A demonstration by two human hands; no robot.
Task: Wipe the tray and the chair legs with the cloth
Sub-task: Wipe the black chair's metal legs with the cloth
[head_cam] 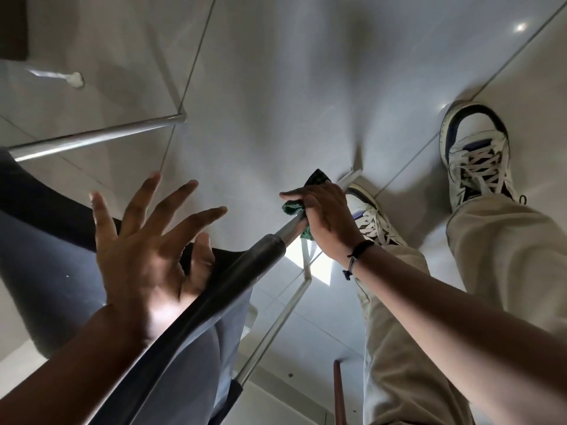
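I look straight down past a dark chair seat (40, 240) at the tiled floor. A shiny metal chair leg (264, 250) runs from the seat down toward my feet. My right hand (325, 219) is wrapped around that leg low down, gripping a green cloth (293, 207) against the metal. My left hand (147, 240) hovers above the seat's edge with its fingers spread and nothing in it. A second metal leg (92, 138) slants off at the upper left. A third leg (276, 323) shows below the seat. No tray is in view.
Glossy grey floor tiles (276, 87) fill the scene. My two white and navy sneakers (475, 154) stand at the right, one right beside the leg's foot. A white chair-leg foot (73, 79) sits at the upper left. A brown post (339, 391) rises near the bottom.
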